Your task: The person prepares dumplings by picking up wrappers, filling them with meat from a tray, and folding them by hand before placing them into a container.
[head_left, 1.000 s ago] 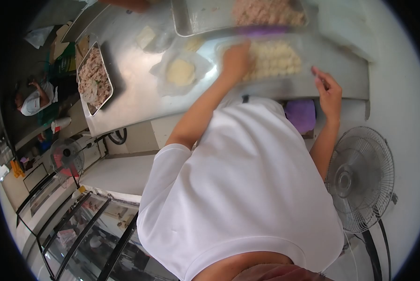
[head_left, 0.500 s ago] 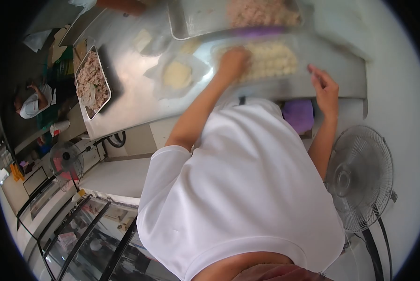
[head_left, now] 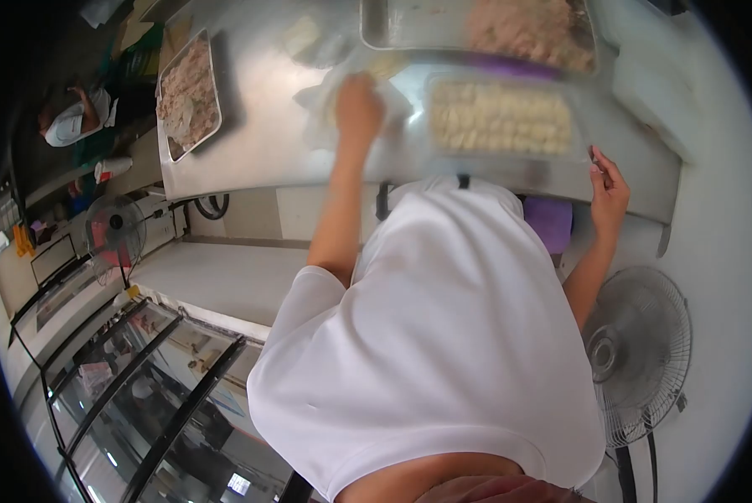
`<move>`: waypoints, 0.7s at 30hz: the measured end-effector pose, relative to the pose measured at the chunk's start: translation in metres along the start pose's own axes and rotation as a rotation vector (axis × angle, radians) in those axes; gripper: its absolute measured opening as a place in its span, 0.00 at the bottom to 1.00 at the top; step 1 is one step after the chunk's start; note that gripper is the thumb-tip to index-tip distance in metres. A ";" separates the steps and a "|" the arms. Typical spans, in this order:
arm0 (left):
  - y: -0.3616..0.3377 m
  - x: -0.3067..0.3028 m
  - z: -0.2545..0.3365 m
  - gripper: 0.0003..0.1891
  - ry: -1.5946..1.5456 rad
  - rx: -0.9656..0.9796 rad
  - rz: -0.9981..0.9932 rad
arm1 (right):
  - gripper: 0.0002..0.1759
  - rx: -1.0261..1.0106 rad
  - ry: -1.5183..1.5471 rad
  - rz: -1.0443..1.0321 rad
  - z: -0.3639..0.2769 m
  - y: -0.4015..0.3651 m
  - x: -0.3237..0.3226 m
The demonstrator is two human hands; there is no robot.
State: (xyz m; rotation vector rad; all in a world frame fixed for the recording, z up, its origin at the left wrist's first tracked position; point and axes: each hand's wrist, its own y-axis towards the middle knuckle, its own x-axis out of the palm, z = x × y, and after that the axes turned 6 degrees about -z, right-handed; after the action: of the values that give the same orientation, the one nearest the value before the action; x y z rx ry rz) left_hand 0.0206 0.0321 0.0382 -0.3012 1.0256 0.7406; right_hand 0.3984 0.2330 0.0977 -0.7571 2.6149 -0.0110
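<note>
My left hand (head_left: 361, 109) is over a plastic sheet (head_left: 313, 101) on the metal table. It covers most of a pale flat piece there; its fingers are hidden and blurred. Right of it is a clear shallow tray with rows of pale dough balls (head_left: 501, 117). My right hand (head_left: 612, 189) hovers by the table's front edge, just off the tray's right end. Its fingers are loosely bent, thumb apart from them, holding nothing.
Behind the dough balls, a metal tray (head_left: 364, 25) holds pinkish minced filling (head_left: 531, 33). Another tray of minced filling (head_left: 190, 96) stands at the table's left end. A standing fan (head_left: 640, 356) is at my right, with a wall beyond. A person (head_left: 74, 121) is at far left.
My left hand has moved left from the dough balls onto the plastic sheet, covering the pale piece. My right hand stays by the table's edge. The view has shifted.
</note>
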 end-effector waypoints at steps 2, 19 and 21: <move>-0.006 0.004 -0.030 0.10 0.102 -0.068 -0.109 | 0.17 0.016 -0.015 -0.025 -0.008 0.002 0.003; 0.002 0.019 -0.064 0.10 -1.344 -0.414 0.016 | 0.17 -0.211 -0.710 -0.135 -0.047 0.074 0.019; 0.010 0.025 -0.056 0.16 -1.555 -0.452 -0.046 | 0.19 -0.326 -1.067 -0.126 -0.058 0.096 0.014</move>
State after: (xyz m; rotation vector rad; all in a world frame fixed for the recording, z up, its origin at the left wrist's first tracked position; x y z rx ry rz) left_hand -0.0157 0.0182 -0.0105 -0.0583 -0.6233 0.8716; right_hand 0.3160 0.3012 0.1341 -0.7402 1.5577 0.6166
